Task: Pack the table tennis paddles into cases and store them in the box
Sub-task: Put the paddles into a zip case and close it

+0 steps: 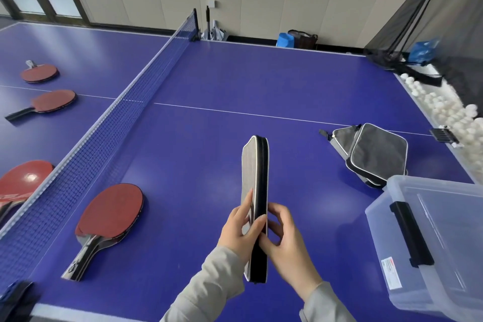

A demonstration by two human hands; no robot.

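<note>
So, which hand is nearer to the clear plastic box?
Right. The right hand grips the case on the side facing the clear plastic box; the left hand grips its other side, farther away.

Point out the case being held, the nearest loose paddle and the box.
held case [249,170], head view: grey side, upper half.
nearest paddle [112,213], head view: red rubber face.
box [376,219], head view: clear plastic beside the black latch.
</note>
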